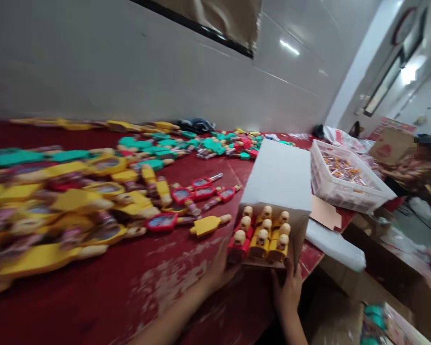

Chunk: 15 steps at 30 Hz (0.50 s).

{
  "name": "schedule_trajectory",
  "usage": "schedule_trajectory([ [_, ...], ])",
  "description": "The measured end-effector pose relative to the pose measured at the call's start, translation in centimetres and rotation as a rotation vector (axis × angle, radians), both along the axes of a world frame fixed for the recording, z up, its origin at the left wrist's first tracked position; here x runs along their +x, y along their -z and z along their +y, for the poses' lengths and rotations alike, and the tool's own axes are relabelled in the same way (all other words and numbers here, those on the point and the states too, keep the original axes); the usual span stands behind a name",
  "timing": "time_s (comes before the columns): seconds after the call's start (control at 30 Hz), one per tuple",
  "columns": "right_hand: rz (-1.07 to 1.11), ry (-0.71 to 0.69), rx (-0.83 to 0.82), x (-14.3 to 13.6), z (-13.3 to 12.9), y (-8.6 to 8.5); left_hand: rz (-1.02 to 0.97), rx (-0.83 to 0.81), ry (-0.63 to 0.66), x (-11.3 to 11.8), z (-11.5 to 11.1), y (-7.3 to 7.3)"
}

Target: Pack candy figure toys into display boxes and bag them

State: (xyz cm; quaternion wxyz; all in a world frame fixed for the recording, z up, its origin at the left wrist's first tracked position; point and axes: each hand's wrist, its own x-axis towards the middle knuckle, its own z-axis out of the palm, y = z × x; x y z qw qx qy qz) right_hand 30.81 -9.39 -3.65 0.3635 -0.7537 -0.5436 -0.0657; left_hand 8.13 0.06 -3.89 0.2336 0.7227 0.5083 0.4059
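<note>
Left hand (220, 269) and right hand (289, 291) grip white box (278, 175); tilting its open 6-o'clock end down could spill toys (261, 238).

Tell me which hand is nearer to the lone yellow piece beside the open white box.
Left. The left hand is at the near left corner of the white box, close to the yellow piece; the right hand is at the near right corner, farther away.

Pale glossy tiled wall (93, 62), worn red table (172, 278), round clock (404, 26), bright ceiling light (408, 74)
</note>
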Motion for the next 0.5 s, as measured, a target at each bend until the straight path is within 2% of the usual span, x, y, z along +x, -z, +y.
schedule_trajectory([
  [0.2, 0.041, -0.002, -0.055, 0.2, -0.1, -0.1, -0.041, -0.01, 0.062, 0.7, -0.3, -1.1],
  [0.5, 0.038, 0.003, -0.042, 0.2, -0.1, -0.6, -0.123, -0.061, 0.127, 0.6, -0.7, -2.7],
])
